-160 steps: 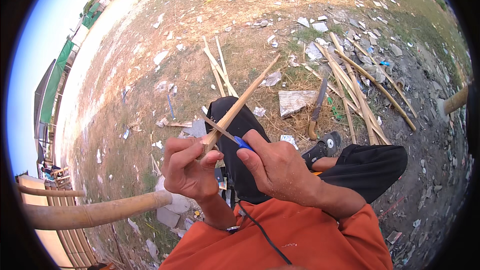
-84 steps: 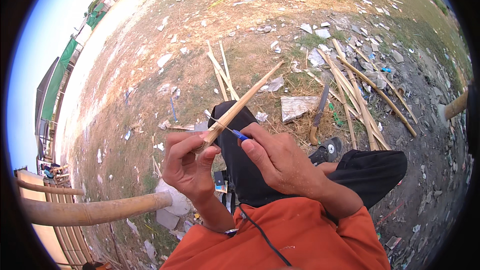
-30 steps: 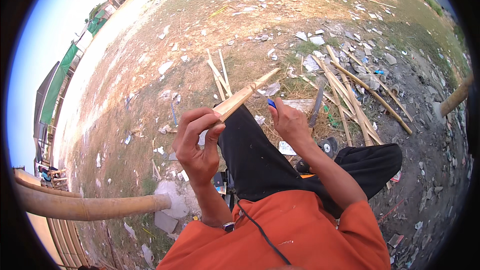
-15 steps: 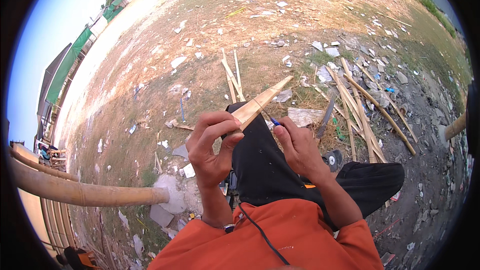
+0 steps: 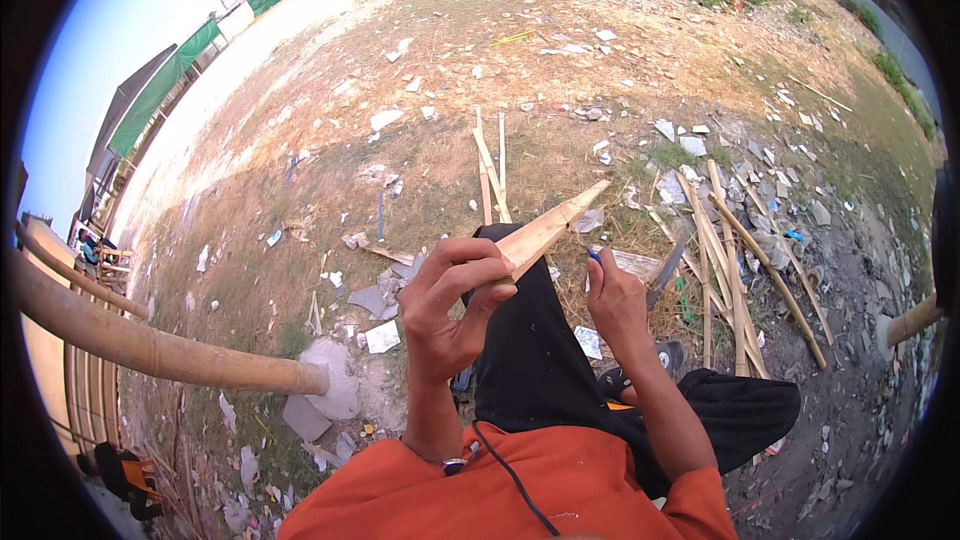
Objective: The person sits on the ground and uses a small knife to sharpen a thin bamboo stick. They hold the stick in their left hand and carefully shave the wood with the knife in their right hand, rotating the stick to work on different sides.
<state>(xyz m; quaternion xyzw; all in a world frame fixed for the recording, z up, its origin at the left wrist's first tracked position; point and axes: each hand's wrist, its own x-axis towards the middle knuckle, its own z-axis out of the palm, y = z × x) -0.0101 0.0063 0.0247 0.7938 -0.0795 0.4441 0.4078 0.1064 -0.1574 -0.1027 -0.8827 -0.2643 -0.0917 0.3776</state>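
My left hand [image 5: 445,300] is closed around the broad end of a pale, tapered bamboo piece [image 5: 548,230]. Its pointed end slants up to the right over my black-trousered leg. My right hand [image 5: 622,308] is closed on a slim tool with a blue handle [image 5: 594,255]; only the handle's tip shows clearly above the fingers. A gap separates this tool from the bamboo, and its thin shaft or blade cannot be made out now. Just right of my right hand, a dark curved blade [image 5: 668,272] lies by a flat board [image 5: 637,263].
Several long bamboo strips [image 5: 735,280] lie at the right, with thinner strips [image 5: 490,165] ahead of my leg. A thick bamboo pole [image 5: 170,340] enters from the left into a concrete footing [image 5: 335,380]. Broken tiles and litter [image 5: 380,302] are scattered over the ground.
My right hand has moved down and right, taking the blue-handled tool off the bamboo, where its thin shaft had crossed it. The whole view has shifted slightly; my left hand keeps its hold.
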